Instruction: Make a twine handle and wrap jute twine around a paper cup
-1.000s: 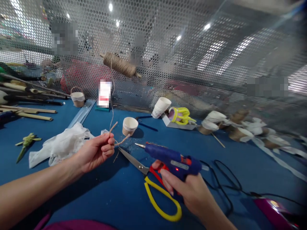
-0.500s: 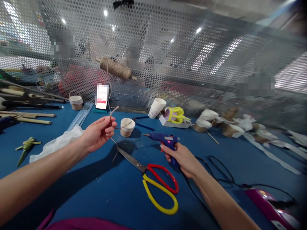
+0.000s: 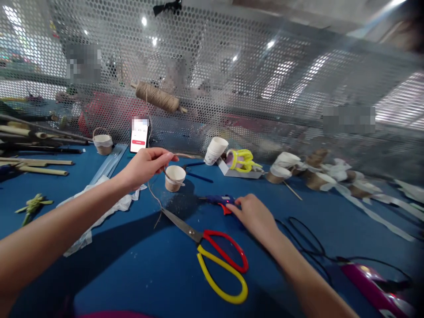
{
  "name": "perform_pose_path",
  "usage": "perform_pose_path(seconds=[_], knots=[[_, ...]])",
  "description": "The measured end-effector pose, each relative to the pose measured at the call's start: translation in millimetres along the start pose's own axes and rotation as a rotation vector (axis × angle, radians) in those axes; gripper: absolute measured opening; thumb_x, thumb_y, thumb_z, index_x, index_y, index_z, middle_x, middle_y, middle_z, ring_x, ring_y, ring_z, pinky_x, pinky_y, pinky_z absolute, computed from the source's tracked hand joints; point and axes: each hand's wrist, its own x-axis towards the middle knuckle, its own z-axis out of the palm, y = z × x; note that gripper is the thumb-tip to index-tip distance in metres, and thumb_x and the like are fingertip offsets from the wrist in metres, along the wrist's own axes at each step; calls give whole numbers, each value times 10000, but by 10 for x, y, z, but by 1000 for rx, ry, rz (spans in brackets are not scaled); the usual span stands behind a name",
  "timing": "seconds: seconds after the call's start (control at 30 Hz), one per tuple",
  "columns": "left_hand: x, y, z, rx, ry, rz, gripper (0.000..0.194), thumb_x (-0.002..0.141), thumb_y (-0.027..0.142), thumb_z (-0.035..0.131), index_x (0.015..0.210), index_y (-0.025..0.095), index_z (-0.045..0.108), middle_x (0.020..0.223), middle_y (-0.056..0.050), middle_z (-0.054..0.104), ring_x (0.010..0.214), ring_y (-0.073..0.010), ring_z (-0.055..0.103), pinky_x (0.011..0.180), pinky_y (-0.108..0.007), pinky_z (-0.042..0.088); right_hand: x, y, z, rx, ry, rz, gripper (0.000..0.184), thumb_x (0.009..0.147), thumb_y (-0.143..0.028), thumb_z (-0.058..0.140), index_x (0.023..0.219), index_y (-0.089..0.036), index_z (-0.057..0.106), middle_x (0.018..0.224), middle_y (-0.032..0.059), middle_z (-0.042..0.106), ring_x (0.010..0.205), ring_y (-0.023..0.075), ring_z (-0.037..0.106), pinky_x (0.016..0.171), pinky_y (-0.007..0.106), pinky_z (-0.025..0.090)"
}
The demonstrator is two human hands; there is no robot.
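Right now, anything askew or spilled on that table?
Two minor things: the stack of white cups leans beside the white tray, while the cup near the left hand stands upright; and pale specks litter the blue table, like stray debris. No obvious damage.

We count two hands (image 3: 145,168) (image 3: 256,217), one glue gun (image 3: 216,200), one twine spool (image 3: 157,96), one cup stack (image 3: 215,151) and at least two lone cups (image 3: 172,184) (image 3: 103,146).

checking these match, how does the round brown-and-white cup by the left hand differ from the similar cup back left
The near cup has brown cord crossing it; the back cup, an arched handle above its rim. The near cup stands by the left hand, the back cup by grey metal mesh. Both stand upright.
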Motion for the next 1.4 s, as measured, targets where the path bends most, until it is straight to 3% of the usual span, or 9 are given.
perform_pose_path(seconds=[0.07,0.2,0.3,0.43,0.53,0.67,0.87,1.13,1.4], knots=[[39,108,20,173,-85,14,177,787,198,556,716,115,696,517,12,499,461,-62,381,433,-174,268,49,-212,-189,15,22,-102,150,723,-306,580,627,-193,604,730,68,572,716,215,554,694,338,407],[126,284,92,479,-319,100,170,748,233,590,712,105,696,554,4,548,505,-81,413,468,-190,289,158,-804,-551,181,102,-539,170,799,-307,533,757,-197,656,780,35,613,709,152,554,662,274,410],[203,331,148,646,-388,148,201,738,265,597,656,102,681,496,23,486,472,-80,372,452,-203,252,212,-1136,-632,111,-16,-677,116,775,-258,580,765,-185,669,752,20,615,669,127,543,608,242,394],[330,316,182,800,-381,212,170,717,239,618,632,105,678,473,28,476,466,-81,365,458,-213,246,271,-1278,-546,-115,-40,-656,110,772,-211,579,721,-162,663,675,20,612,601,120,514,541,239,336],[436,273,138,866,-351,248,177,713,267,621,680,105,686,508,17,534,499,-91,427,478,-208,284,343,-1263,-466,-152,-17,-627,114,775,-183,562,725,-160,662,653,21,619,583,122,511,533,244,323],[545,137,-17,783,-266,268,249,710,331,598,785,108,682,676,-28,653,616,-130,556,548,-212,383,485,-1183,-347,-7,11,-540,97,769,-188,572,743,-155,659,622,16,630,585,129,534,565,248,357],[652,-167,-162,701,-211,162,163,667,219,596,767,118,675,685,-34,672,627,-135,586,602,-239,445,710,-1047,-30,294,7,-449,81,738,-193,589,686,-158,641,627,12,634,580,124,545,569,249,400],[729,-431,-161,632,-148,143,135,676,215,605,733,109,667,620,-33,644,579,-129,568,554,-239,440,842,-1007,311,389,33,-383,97,729,-203,592,660,-153,638,626,17,644,566,120,547,551,245,404],[736,-629,-158,543,-116,133,134,678,208,609,734,101,667,625,-41,648,557,-122,562,545,-239,437,868,-950,448,419,44,-380,109,730,-220,590,661,-156,643,627,25,649,565,124,549,544,248,407]])
